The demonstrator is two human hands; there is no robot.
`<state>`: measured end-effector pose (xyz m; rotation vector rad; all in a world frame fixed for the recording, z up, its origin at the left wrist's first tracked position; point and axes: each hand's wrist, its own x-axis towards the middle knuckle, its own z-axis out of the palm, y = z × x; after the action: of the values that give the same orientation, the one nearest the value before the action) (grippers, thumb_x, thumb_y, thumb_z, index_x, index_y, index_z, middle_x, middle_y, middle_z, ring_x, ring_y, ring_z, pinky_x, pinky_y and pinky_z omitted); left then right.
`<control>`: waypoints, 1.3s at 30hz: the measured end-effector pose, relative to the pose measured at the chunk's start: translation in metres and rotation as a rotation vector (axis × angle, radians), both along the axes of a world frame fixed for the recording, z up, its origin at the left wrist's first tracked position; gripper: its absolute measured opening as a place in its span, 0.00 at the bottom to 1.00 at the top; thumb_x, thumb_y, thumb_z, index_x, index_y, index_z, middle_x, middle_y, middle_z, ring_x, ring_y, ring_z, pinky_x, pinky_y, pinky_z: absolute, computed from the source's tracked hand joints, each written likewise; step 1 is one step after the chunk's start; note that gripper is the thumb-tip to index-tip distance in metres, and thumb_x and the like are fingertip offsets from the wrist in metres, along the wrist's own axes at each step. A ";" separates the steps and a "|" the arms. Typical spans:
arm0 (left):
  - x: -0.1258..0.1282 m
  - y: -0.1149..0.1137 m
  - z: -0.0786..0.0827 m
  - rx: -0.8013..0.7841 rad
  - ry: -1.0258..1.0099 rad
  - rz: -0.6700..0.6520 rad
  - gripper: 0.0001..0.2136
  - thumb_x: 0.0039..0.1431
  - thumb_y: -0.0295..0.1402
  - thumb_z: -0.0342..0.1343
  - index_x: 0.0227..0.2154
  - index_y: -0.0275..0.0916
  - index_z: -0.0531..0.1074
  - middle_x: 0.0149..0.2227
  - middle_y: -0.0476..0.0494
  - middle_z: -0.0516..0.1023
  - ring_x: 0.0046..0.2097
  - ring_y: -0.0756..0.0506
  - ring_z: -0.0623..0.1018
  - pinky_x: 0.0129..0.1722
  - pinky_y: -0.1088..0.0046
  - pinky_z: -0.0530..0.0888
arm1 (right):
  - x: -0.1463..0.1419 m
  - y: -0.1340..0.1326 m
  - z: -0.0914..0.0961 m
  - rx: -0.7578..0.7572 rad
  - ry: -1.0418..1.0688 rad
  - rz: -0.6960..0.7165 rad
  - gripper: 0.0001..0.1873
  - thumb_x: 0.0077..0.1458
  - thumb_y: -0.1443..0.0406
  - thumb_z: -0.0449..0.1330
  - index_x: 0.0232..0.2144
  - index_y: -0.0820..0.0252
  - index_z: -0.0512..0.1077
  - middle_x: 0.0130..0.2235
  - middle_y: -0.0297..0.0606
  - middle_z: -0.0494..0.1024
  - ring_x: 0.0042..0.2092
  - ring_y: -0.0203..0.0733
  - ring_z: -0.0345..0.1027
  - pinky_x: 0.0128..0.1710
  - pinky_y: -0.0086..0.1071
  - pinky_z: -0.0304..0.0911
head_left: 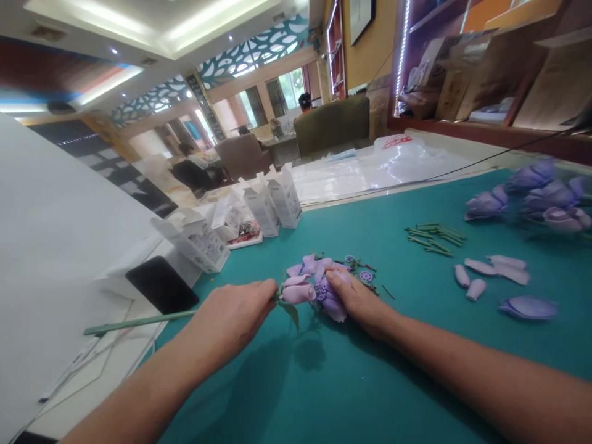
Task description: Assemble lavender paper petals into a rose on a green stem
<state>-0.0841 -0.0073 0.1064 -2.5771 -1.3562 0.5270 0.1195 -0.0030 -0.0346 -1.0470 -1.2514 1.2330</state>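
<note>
My left hand [243,314] is closed round the green stem [139,322] of an artificial flower, and the stem sticks out to the left behind the wrist. From that fist a pink-lilac bud [297,289] and a green leaf [291,313] point right. My right hand [354,296] grips a purple flower head [329,299], its thumb on top and its other fingers hidden. The flower head touches or nearly touches the bud. Behind it lie small purple discs [366,277] and green bits. To the right are loose lilac petals [497,268] and a purple petal piece [528,307].
Short green stems [435,238] lie in a pile on the teal mat [351,382]. Several finished-looking purple flowers [550,194] stand at the far right. White boxes [266,203] and a black phone-like slab [161,285] are at the left. Clear plastic sheeting [370,163] lies beyond the mat.
</note>
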 end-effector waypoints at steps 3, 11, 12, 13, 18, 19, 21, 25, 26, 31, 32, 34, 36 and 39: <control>0.001 -0.002 0.001 0.013 0.018 -0.011 0.11 0.69 0.34 0.40 0.32 0.41 0.62 0.29 0.49 0.74 0.29 0.44 0.75 0.23 0.71 0.49 | 0.000 0.000 -0.004 -0.006 -0.027 -0.014 0.29 0.58 0.41 0.53 0.46 0.59 0.68 0.40 0.42 0.74 0.47 0.52 0.66 0.52 0.43 0.60; 0.004 -0.008 0.001 0.052 0.072 -0.057 0.07 0.66 0.29 0.42 0.33 0.41 0.63 0.29 0.49 0.73 0.27 0.44 0.74 0.22 0.70 0.47 | -0.001 0.000 -0.008 0.036 -0.140 -0.097 0.28 0.58 0.46 0.52 0.50 0.59 0.66 0.47 0.43 0.73 0.49 0.51 0.66 0.49 0.41 0.61; 0.004 -0.008 0.001 0.056 0.079 -0.059 0.06 0.66 0.28 0.42 0.34 0.41 0.63 0.29 0.49 0.73 0.27 0.44 0.73 0.22 0.70 0.47 | 0.000 0.000 -0.007 0.036 -0.157 -0.103 0.28 0.58 0.46 0.52 0.50 0.59 0.66 0.47 0.43 0.74 0.48 0.51 0.67 0.48 0.40 0.62; 0.005 -0.008 0.000 0.060 0.084 -0.058 0.06 0.66 0.28 0.43 0.34 0.41 0.63 0.28 0.49 0.73 0.26 0.44 0.73 0.22 0.70 0.47 | 0.000 -0.001 -0.006 0.031 -0.173 -0.105 0.28 0.57 0.45 0.52 0.50 0.59 0.66 0.46 0.43 0.74 0.47 0.51 0.68 0.46 0.39 0.63; 0.009 -0.010 0.002 0.065 0.096 -0.047 0.06 0.65 0.26 0.43 0.35 0.41 0.64 0.29 0.49 0.73 0.27 0.44 0.74 0.22 0.70 0.47 | 0.003 -0.002 0.000 0.025 -0.219 -0.108 0.29 0.57 0.45 0.52 0.50 0.60 0.65 0.41 0.42 0.75 0.43 0.49 0.69 0.40 0.35 0.64; 0.011 -0.010 0.002 0.064 0.100 -0.042 0.06 0.65 0.26 0.44 0.35 0.41 0.64 0.29 0.48 0.74 0.27 0.43 0.74 0.22 0.70 0.47 | 0.004 -0.002 0.000 0.034 -0.221 -0.112 0.28 0.57 0.45 0.53 0.50 0.59 0.65 0.41 0.41 0.75 0.43 0.48 0.69 0.41 0.35 0.64; 0.013 -0.011 0.004 0.059 0.111 -0.029 0.06 0.65 0.26 0.44 0.35 0.40 0.64 0.30 0.48 0.74 0.28 0.43 0.75 0.22 0.70 0.48 | 0.004 -0.003 0.001 0.039 -0.227 -0.115 0.27 0.57 0.46 0.53 0.50 0.59 0.65 0.42 0.41 0.75 0.43 0.48 0.69 0.41 0.35 0.64; 0.017 -0.011 0.005 0.057 0.135 -0.010 0.07 0.65 0.27 0.43 0.35 0.41 0.64 0.30 0.48 0.74 0.27 0.44 0.74 0.22 0.69 0.48 | 0.004 -0.003 0.003 0.019 -0.250 -0.121 0.26 0.57 0.48 0.53 0.50 0.59 0.65 0.44 0.43 0.74 0.43 0.48 0.69 0.42 0.36 0.64; 0.018 -0.011 0.004 0.060 0.139 -0.008 0.07 0.65 0.27 0.43 0.36 0.41 0.65 0.30 0.48 0.74 0.27 0.44 0.74 0.22 0.69 0.47 | 0.004 -0.003 0.004 0.014 -0.254 -0.124 0.26 0.58 0.48 0.53 0.51 0.60 0.65 0.44 0.44 0.74 0.43 0.48 0.69 0.43 0.36 0.64; 0.021 -0.010 0.004 0.069 0.150 -0.015 0.07 0.64 0.27 0.43 0.35 0.40 0.65 0.29 0.48 0.74 0.27 0.44 0.74 0.21 0.69 0.47 | 0.005 -0.003 0.009 -0.027 -0.266 -0.125 0.25 0.59 0.52 0.54 0.53 0.62 0.64 0.43 0.44 0.75 0.43 0.48 0.70 0.42 0.34 0.65; 0.022 -0.010 0.004 0.069 0.155 -0.011 0.07 0.64 0.26 0.43 0.35 0.40 0.65 0.29 0.48 0.74 0.26 0.44 0.73 0.21 0.69 0.47 | 0.005 -0.003 0.010 -0.036 -0.264 -0.129 0.24 0.59 0.53 0.54 0.53 0.62 0.64 0.43 0.44 0.75 0.43 0.48 0.70 0.42 0.34 0.65; 0.023 -0.010 0.004 0.071 0.166 -0.003 0.06 0.63 0.26 0.44 0.35 0.40 0.65 0.28 0.48 0.73 0.26 0.45 0.73 0.21 0.69 0.47 | 0.005 -0.004 0.012 -0.055 -0.263 -0.138 0.23 0.60 0.54 0.55 0.53 0.61 0.64 0.43 0.43 0.76 0.42 0.47 0.70 0.42 0.34 0.64; 0.023 -0.011 0.003 0.081 0.167 -0.002 0.06 0.63 0.25 0.45 0.35 0.40 0.66 0.28 0.48 0.73 0.25 0.45 0.73 0.21 0.69 0.47 | 0.005 -0.005 0.014 -0.064 -0.268 -0.139 0.23 0.61 0.55 0.54 0.53 0.62 0.64 0.43 0.44 0.76 0.42 0.47 0.70 0.42 0.35 0.64; 0.024 -0.011 0.002 0.090 0.148 -0.001 0.07 0.63 0.26 0.44 0.34 0.40 0.66 0.27 0.47 0.73 0.25 0.45 0.72 0.21 0.70 0.47 | 0.005 -0.005 0.014 -0.057 -0.272 -0.138 0.22 0.61 0.55 0.54 0.53 0.62 0.64 0.43 0.44 0.76 0.43 0.47 0.70 0.43 0.35 0.64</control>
<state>-0.0604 -0.0187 0.1080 -2.4158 -1.2983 0.6284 0.1246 -0.0079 -0.0203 -1.3542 -1.3294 1.0511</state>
